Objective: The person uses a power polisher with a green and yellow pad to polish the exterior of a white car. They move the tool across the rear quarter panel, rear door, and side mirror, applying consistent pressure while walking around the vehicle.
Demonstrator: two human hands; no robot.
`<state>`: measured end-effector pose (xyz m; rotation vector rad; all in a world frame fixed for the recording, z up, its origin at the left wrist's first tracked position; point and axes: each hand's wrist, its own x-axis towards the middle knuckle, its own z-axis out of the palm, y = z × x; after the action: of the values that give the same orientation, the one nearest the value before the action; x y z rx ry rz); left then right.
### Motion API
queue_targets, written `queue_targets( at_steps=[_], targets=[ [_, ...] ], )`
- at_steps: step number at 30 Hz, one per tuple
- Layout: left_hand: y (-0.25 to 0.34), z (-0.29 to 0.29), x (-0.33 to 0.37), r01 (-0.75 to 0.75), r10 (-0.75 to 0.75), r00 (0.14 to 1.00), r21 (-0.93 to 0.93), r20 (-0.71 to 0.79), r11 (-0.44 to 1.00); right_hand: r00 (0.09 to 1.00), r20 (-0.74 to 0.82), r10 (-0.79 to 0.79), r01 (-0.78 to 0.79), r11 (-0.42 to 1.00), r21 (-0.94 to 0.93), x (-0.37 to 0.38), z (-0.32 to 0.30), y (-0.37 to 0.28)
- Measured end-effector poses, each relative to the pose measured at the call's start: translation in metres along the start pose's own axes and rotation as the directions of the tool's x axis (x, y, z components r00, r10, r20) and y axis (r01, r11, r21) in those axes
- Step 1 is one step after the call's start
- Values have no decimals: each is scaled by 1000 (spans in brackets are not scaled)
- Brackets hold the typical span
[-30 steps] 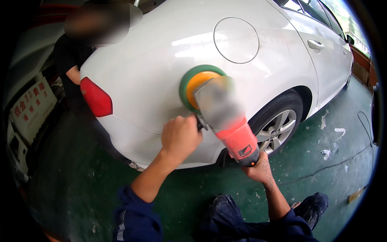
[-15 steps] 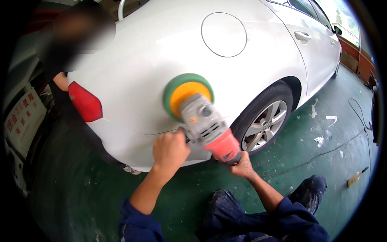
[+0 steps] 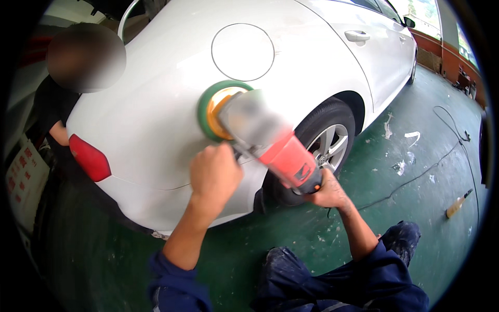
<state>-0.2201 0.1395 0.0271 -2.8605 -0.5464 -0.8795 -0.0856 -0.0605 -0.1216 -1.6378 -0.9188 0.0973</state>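
From my head view, my left fingers [image 3: 217, 155] clench the polisher's [image 3: 286, 158] side grip [image 3: 238, 154], my right fingers [image 3: 319, 196] wrap its rear; its pad [image 3: 204, 117] meets the white car [image 3: 150, 119]. It should feel heavy, rigid, best held two-handed there. Its red body bears a dark label [image 3: 303, 171]; left, a red-lettered board [image 3: 37, 179].

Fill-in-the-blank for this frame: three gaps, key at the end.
1. The round pad of the red-and-grey power tool has an orange-yellow middle and a ____ rim.
2. Of the person's bare left hand and bare right hand, the one nearer the pad is the ____.
3. In the picture, the white car has its red tail light left of the pad and its silver-spoked wheel to the pad's ____.

Missing words: green; left; right.
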Motion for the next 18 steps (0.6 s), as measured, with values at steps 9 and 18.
queue_targets(
  at_steps=[9,18],
  targets=[
    [73,17,58,-187,206,967,-129,152,974,950,5,313,-313,950,-20,-16,-62,14],
    [26,31,-8,-65,68,991,-24,119,998,1000,-6,-19,20,987,157,-22,11,57]
  ],
)
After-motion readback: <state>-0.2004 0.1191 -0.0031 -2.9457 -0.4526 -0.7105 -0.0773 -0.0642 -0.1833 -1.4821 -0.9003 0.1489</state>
